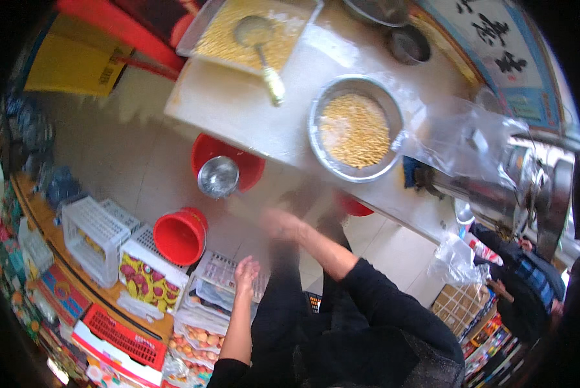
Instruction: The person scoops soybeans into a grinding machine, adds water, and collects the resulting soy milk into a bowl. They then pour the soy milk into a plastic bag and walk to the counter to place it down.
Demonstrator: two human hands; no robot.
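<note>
My right hand [282, 225], blurred by motion, is closed around the handle of a metal ladle [218, 177]. The ladle's round bowl is in front of a red tub [253, 169] below the table's edge; I cannot tell whether it holds anything. My left hand [246, 274] is held apart, fingers loosely spread, with nothing in it. On the table [217, 109] stands a steel basin [319, 145] of yellow beans or kernels, partly covered with something whitish. A rectangular tray [188, 43] of similar yellow pieces is at the far left, with a skimmer [256, 31] resting in it.
A red bucket [180, 237] stands on a box left of my left hand, near white plastic crates [98, 242]. Clear plastic bags [464, 136] hang by a metal machine [496, 189] at right. Another person [522, 291] is at the right edge.
</note>
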